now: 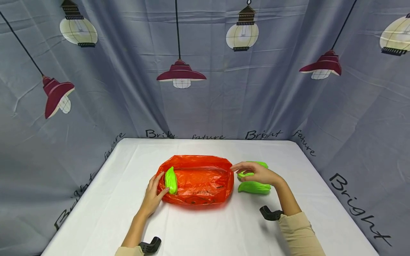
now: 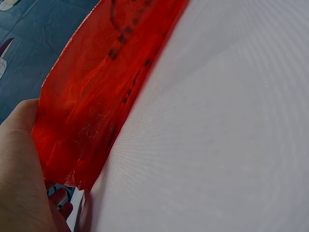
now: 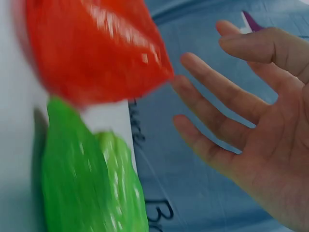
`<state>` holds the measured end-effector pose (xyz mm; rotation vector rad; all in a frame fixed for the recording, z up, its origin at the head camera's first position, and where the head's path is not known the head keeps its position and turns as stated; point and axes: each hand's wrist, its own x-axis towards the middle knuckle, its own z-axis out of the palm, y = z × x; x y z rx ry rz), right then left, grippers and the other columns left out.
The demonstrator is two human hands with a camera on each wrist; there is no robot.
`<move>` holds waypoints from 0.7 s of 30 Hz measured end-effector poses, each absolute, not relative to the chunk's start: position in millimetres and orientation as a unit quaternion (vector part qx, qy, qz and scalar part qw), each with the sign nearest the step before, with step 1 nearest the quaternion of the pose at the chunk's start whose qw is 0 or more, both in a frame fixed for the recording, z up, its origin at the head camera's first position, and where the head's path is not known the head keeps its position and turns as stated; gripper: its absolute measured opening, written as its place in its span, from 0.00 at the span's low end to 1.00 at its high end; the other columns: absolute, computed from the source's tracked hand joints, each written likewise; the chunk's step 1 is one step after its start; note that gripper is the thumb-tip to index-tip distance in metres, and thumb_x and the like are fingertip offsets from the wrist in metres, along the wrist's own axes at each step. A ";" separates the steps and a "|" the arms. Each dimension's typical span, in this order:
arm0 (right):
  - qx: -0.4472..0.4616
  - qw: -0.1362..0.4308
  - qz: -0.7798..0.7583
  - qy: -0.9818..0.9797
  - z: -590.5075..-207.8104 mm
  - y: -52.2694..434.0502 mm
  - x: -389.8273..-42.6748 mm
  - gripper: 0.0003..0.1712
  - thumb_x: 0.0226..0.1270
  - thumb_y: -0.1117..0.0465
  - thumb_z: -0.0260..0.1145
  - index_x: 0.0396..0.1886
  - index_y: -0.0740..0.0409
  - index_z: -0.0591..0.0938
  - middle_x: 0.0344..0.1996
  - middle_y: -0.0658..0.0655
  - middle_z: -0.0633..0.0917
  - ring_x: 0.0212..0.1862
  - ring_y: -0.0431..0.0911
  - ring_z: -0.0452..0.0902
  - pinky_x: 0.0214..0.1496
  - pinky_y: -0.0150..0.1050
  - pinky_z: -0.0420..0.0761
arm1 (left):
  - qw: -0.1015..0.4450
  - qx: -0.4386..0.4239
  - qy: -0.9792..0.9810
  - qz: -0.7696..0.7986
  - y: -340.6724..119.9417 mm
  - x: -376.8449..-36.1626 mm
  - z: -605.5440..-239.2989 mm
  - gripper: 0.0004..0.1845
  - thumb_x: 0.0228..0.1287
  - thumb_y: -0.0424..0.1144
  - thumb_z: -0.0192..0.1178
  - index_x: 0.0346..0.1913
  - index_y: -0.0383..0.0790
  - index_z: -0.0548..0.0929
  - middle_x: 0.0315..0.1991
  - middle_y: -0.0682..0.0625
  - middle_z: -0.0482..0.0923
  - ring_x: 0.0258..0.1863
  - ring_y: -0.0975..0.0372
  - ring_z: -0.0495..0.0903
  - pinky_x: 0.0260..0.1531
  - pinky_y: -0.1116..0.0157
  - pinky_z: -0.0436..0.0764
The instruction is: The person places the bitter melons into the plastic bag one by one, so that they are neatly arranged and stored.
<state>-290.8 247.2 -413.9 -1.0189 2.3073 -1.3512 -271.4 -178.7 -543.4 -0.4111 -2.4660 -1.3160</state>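
Note:
An orange-red plastic bag (image 1: 198, 179) lies open in the middle of the white table (image 1: 208, 231). My left hand (image 1: 154, 192) is at the bag's left rim, its fingers and thumb curled round a bright green gourd-like vegetable (image 1: 171, 180). The left wrist view shows only the palm (image 2: 19, 164) against the bag's red film (image 2: 91, 96); the vegetable is hidden there. My right hand (image 1: 256, 172) hovers with fingers spread and holds nothing, just right of the bag, over two more green vegetables (image 1: 254, 187). The open fingers (image 3: 227, 101) also appear beside the vegetables (image 3: 82, 183) in the right wrist view.
A grey-blue curtain with printed lamps (image 1: 180, 74) encloses the table at the back and on both sides. Black wrist mounts (image 1: 270, 213) stick out near each forearm. Bare white tabletop lies in front of the bag and to its left.

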 end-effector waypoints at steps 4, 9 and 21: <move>-0.369 0.180 -0.452 0.792 -413.3 270.0 -297.5 0.26 0.58 0.76 0.58 0.59 0.63 0.73 0.57 0.67 0.72 0.55 0.69 0.66 0.53 0.59 0.69 | 0.162 -0.147 -0.861 -0.459 -179.0 -271.9 -542.9 0.35 0.61 0.45 0.59 0.69 0.45 0.60 0.65 0.36 0.53 0.63 0.40 0.55 0.54 0.36 0.55; -0.378 0.218 -0.438 0.786 -412.6 289.6 -301.8 0.30 0.51 0.82 0.53 0.56 0.65 0.75 0.56 0.69 0.73 0.56 0.70 0.64 0.55 0.62 0.65 | 0.163 -0.150 -0.860 -0.460 -179.4 -272.3 -542.3 0.34 0.61 0.44 0.59 0.69 0.45 0.60 0.65 0.35 0.54 0.63 0.40 0.55 0.54 0.36 0.55; -0.365 0.293 -0.435 0.769 -439.0 317.7 -314.6 0.33 0.48 0.80 0.58 0.60 0.72 0.69 0.61 0.67 0.70 0.62 0.67 0.59 0.57 0.63 0.63 | 0.157 -0.145 -0.864 -0.457 -179.9 -272.1 -543.6 0.34 0.61 0.46 0.59 0.69 0.48 0.60 0.66 0.35 0.53 0.63 0.39 0.55 0.53 0.35 0.55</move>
